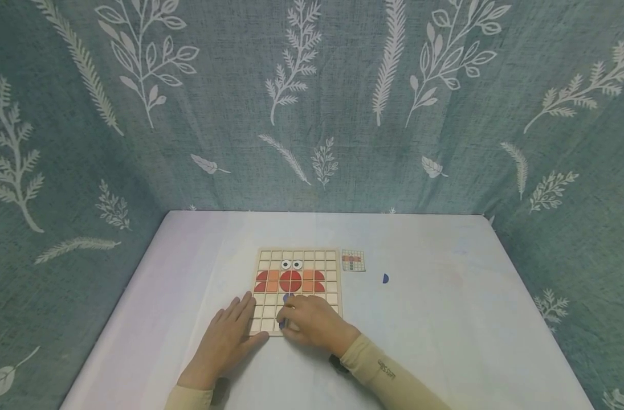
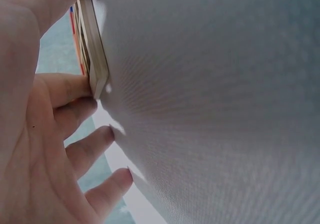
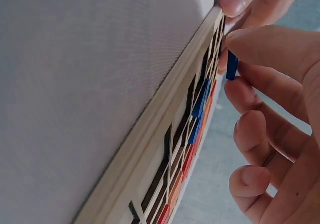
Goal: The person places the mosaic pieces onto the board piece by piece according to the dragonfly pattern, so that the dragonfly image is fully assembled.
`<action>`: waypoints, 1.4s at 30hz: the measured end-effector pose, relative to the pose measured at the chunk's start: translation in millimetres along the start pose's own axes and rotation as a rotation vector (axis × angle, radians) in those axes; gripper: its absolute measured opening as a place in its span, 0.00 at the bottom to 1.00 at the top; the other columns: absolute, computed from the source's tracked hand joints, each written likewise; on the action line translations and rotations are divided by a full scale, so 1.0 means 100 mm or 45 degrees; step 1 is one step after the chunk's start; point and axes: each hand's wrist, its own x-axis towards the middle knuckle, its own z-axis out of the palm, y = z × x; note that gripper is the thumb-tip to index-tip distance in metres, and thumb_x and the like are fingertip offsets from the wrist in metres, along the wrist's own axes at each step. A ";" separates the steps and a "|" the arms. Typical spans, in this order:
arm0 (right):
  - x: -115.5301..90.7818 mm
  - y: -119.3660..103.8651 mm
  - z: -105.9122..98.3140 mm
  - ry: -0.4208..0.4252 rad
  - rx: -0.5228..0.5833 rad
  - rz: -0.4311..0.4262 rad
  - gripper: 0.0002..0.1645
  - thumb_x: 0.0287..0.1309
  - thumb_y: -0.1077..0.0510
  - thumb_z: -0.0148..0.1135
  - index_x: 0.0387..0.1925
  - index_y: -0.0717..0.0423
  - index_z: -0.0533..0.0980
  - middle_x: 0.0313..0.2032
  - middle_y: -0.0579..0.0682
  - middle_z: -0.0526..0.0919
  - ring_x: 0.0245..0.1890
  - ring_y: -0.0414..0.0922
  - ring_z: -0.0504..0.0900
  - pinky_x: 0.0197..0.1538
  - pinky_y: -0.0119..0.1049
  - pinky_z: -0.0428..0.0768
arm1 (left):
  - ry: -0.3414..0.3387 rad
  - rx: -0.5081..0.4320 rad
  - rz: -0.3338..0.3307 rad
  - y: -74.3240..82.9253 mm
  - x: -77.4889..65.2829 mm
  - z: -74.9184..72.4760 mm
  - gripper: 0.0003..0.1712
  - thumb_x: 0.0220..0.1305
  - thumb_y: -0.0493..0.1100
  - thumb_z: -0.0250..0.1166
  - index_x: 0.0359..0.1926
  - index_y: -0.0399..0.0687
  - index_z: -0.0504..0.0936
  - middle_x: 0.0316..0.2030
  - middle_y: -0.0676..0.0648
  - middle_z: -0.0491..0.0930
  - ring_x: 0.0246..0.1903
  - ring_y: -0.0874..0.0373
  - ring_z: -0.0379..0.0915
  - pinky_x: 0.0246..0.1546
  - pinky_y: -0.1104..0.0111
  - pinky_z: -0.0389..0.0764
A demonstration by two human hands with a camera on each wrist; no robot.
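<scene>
A square wooden grid board [image 1: 264, 312] lies on the table, bearing red round-edged pieces [image 1: 290, 281], orange squares [image 1: 308, 280] and two eye pieces [image 1: 292, 265]. My right hand [image 1: 314, 323] is over the board's lower part and pinches a small blue piece [image 3: 232, 63] between thumb and fingers, above the grid. Other blue pieces [image 3: 200, 101] sit in the board, partly covered by this hand in the head view. My left hand [image 1: 225, 336] rests at the board's lower left corner, fingers extended and spread, touching its edge. Its thumb lies along the front edge.
Right of the board lies a small pattern card [image 1: 353, 261] showing a gridded picture. Farther right, a loose blue piece [image 1: 386, 278] with one rounded side lies on the white table [image 1: 445, 319]. Leaf-patterned cloth [image 1: 312, 114] hangs behind and on both sides.
</scene>
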 end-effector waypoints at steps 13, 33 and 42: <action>0.04 -0.03 -0.02 -0.104 -0.001 0.030 0.07 0.58 0.51 0.72 0.39 0.41 0.85 0.34 0.37 0.79 0.27 0.31 0.72 0.29 0.20 0.71 | 0.006 -0.015 -0.006 0.00 -0.01 0.00 0.47 0.65 0.63 0.67 0.73 0.36 0.67 0.72 0.37 0.65 0.70 0.36 0.62 0.65 0.37 0.65; 0.03 -0.03 -0.01 -0.163 0.015 0.049 0.03 0.60 0.52 0.70 0.35 0.39 0.88 0.38 0.36 0.85 0.33 0.32 0.82 0.35 0.22 0.78 | -0.010 0.000 -0.020 0.01 -0.01 -0.01 0.47 0.66 0.63 0.65 0.73 0.35 0.66 0.72 0.37 0.65 0.70 0.35 0.61 0.65 0.36 0.65; 0.02 -0.02 0.00 -0.174 -0.003 0.020 0.04 0.60 0.51 0.71 0.37 0.37 0.88 0.38 0.34 0.85 0.35 0.32 0.83 0.35 0.22 0.78 | -0.028 -0.007 -0.032 0.00 0.00 0.01 0.48 0.66 0.64 0.65 0.74 0.37 0.65 0.73 0.38 0.64 0.71 0.36 0.60 0.66 0.37 0.64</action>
